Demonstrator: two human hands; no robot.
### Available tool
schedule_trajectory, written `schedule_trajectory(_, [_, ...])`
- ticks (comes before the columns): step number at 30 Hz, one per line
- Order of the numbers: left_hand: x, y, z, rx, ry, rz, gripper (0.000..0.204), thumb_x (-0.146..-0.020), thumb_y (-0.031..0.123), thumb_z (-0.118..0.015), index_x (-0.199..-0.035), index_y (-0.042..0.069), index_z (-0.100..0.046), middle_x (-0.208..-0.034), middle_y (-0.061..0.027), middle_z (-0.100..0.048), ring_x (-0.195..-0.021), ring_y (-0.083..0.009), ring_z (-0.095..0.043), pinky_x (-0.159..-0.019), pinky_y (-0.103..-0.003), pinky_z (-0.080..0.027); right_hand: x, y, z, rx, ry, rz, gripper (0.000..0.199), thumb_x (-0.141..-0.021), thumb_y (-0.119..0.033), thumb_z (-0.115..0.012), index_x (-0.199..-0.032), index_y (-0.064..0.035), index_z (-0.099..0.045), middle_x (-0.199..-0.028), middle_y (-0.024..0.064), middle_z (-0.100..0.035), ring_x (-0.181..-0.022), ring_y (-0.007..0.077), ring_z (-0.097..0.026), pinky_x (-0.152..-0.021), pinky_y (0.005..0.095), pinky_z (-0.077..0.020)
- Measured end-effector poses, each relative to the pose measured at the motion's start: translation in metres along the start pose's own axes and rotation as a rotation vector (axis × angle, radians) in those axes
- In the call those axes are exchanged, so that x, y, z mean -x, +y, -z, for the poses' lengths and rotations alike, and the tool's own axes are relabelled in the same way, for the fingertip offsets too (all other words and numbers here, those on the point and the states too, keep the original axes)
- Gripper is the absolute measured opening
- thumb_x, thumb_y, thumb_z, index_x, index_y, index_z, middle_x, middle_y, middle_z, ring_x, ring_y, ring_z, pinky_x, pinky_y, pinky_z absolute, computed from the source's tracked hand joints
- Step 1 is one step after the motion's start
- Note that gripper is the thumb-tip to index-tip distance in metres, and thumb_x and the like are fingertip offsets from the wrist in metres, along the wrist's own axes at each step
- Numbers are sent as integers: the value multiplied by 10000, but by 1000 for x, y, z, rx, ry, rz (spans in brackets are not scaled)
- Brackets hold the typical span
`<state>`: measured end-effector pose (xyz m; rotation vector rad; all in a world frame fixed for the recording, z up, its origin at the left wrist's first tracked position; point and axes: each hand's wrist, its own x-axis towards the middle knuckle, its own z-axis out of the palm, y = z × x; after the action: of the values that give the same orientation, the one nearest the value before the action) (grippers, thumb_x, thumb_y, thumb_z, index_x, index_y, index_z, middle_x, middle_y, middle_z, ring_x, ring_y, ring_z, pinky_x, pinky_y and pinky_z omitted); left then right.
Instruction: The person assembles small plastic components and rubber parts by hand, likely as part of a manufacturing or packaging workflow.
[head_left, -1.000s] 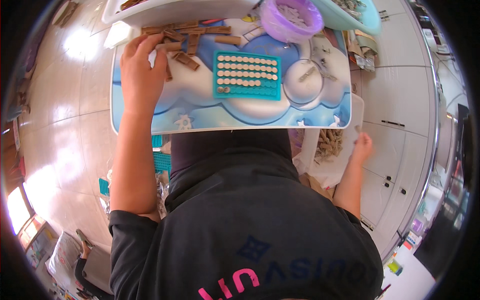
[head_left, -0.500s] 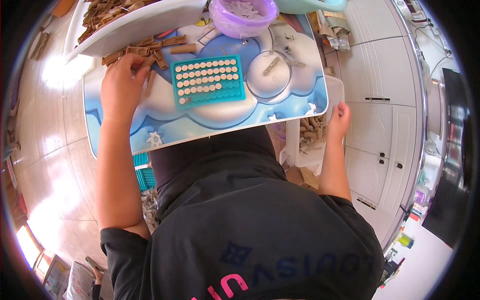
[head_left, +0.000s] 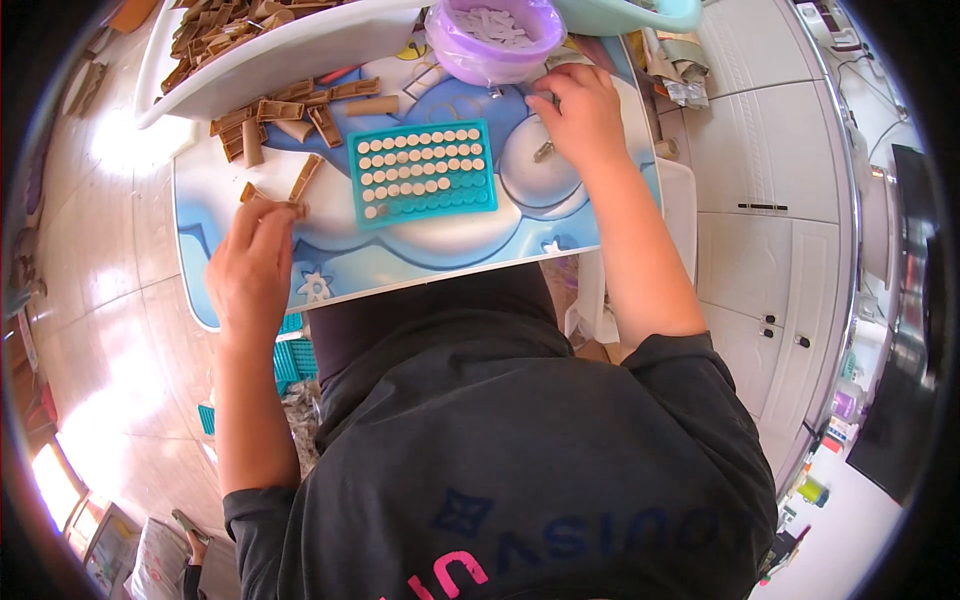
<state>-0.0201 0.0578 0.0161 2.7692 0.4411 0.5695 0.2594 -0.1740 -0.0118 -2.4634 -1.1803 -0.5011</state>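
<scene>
My left hand is closed on a small brown tube, its end poking out at the fingertips over the table's left part. Another brown piece shows just beyond those fingers; whether the hand touches it is unclear. A slim brown trough-shaped piece lies close by. My right hand reaches over the table's right side beside the purple bowl, fingers bent, thumb and forefinger apart, nothing visible between them. A teal tray between the hands holds rows of round white pieces; its lower right cells hold none.
Several brown tubes and troughs lie at the back left, before a white bin heaped with more. White strips fill the plastic-lined purple bowl. A pale green basin stands behind it. A small metallic piece lies below my right hand.
My left hand has drawn back from the brown pile toward me with a brown tube. My right hand has come up from beside the table onto its right side.
</scene>
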Motion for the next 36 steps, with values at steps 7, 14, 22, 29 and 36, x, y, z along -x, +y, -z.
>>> schedule_trajectory(7, [16,1,4,158,18,-44,148,-741,-47,-591,-863,32,-621,-963,-81,-586,-776,-227,-601,-659,-301,-493,5,-16,31,-82,99,17,106,-755,-147,-679,-807,-59,-648,-833,46,-617,-881,237,-552,-813,334,-428])
schedule_trajectory(14, [1,36,-1,637,175,147,160,-840,-35,-540,-963,6,-635,-982,-86,-592,-731,-117,-559,-642,-234,-468,61,-64,65,-1706,-301,-775,169,-870,-190,-602,-860,-22,-588,-659,31,-577,-572,121,-535,-560,241,-411])
schedule_trajectory(22, [-6,89,-22,1533,-603,634,313,-937,184,-492,-1175,-10,-555,-1060,-76,-621,-621,-46,-468,-527,-178,-372,103,-114,63,-2185,-977,-1093,182,-943,-201,-460,-874,-42,-516,-502,-23,-419,-436,87,-369,-476,247,-275])
schedule_trajectory(29, [4,92,-30,1781,-733,746,274,-900,131,-551,-1139,1,-579,-909,-51,-638,-514,-31,-353,-471,-165,-288,111,-119,55,-2152,-1036,-1170,170,-904,-190,-555,-855,-27,-543,-585,5,-500,-441,77,-419,-477,224,-344])
schedule_trajectory(36, [9,98,-26,1828,-613,875,287,-855,90,-613,-1136,37,-599,-865,-36,-634,-532,-34,-388,-478,-161,-302,102,-122,78,-754,-458,-197,227,-755,-179,-705,-882,-30,-591,-778,86,-613,-692,250,-597,-588,335,-462])
